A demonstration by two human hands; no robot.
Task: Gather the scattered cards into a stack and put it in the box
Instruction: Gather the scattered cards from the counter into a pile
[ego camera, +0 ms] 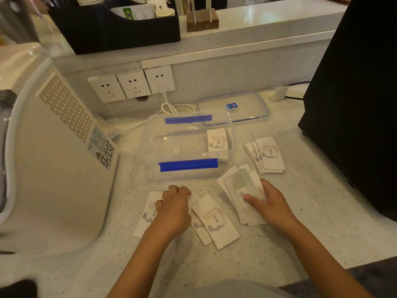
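Your left hand (175, 206) is clenched on the edge of the near cards (216, 220) printed "love.", while your right hand (269, 203) grasps a fanned bunch (238, 190). More "love." cards (269, 154) lie right of the open clear box (187, 147), and one stack (217, 140) is inside it.

Looks like a café service counter: speckled white stone tabletop (279, 222), black organiser tray (116, 33) holding white paper cups (165, 12), white wall sockets (131, 86).
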